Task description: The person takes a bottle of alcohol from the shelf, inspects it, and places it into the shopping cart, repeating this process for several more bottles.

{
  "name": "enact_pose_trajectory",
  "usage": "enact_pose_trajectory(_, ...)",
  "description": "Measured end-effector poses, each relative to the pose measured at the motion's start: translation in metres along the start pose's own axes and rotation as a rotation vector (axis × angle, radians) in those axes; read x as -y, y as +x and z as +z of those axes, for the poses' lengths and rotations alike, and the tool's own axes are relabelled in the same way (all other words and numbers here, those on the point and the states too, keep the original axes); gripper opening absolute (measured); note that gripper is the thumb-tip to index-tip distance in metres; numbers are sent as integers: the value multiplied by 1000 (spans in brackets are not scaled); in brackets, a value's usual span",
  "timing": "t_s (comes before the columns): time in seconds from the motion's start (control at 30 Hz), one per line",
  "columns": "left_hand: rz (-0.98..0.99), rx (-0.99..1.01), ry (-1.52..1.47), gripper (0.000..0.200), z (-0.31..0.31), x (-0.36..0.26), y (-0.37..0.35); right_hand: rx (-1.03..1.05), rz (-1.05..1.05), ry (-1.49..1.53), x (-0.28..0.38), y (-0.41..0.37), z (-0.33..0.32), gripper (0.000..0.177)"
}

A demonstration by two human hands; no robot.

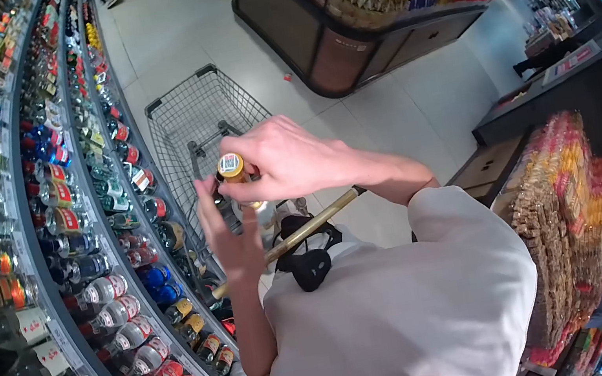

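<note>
My right hand (pixel 288 160) grips the neck of a dark bottle with a gold cap (pixel 231 166), holding it upright in front of my chest. My left hand (pixel 229 236) is raised beside the bottle, fingers spread, its palm against the bottle's lower part, which it hides. Both hands hover above the handle (pixel 308 228) of a wire shopping cart (pixel 198 117), whose basket looks empty. I wear a white top.
Shelves on my left (pixel 75 218) are packed with bottles of liquor, red and white labels facing out. A dark display island (pixel 359 11) with packaged snacks stands ahead on the right, another snack display (pixel 562 224) at my right. Pale floor tiles (pixel 399 108) lie between.
</note>
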State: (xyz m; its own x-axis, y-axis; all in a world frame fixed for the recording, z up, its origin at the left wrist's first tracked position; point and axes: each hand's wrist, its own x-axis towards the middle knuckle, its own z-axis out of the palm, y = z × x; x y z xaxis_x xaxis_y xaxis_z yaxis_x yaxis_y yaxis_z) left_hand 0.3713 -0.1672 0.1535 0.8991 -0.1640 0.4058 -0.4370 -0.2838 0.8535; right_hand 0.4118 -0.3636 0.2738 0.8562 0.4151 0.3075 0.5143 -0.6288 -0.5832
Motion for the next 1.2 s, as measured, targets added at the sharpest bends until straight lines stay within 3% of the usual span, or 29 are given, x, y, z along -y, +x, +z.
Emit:
enact_pose_trajectory(0.03,-32,6,27,69,-10,8,1,-76,12,-14,-9,2,-4,36)
enact_pose_trajectory(0.1,-278,24,256,61,-33,43,-16,-96,39,-66,-30,5,-10,36)
enact_pose_trajectory(0.17,-273,23,680,52,-56,100,-52,-78,61,-201,-50,12,-15,37)
enact_pose_trajectory(0.27,-381,22,953,48,-76,155,-98,-21,133,-301,-98,20,-1,38)
enact_pose_trajectory(0.37,-476,98,862,47,-64,161,-111,69,216,-363,-147,30,10,39)
enact_pose_trajectory(0.43,-472,190,1002,45,-50,152,-111,121,303,-433,-179,35,22,40)
enact_pose_trajectory(0.53,-529,63,922,40,-48,157,-107,288,431,-548,-230,43,46,43)
enact_pose_trajectory(0.73,-554,88,965,38,-43,156,-96,445,524,-609,-320,45,108,43)
enact_pose_trajectory(0.8,-531,95,975,38,-41,158,-96,462,579,-595,-353,37,134,36)
enact_pose_trajectory(1.1,-567,94,972,35,-34,155,-75,532,697,-549,-387,46,184,36)
enact_pose_trajectory(1.2,-575,66,962,33,-31,156,-71,530,698,-554,-432,40,222,35)
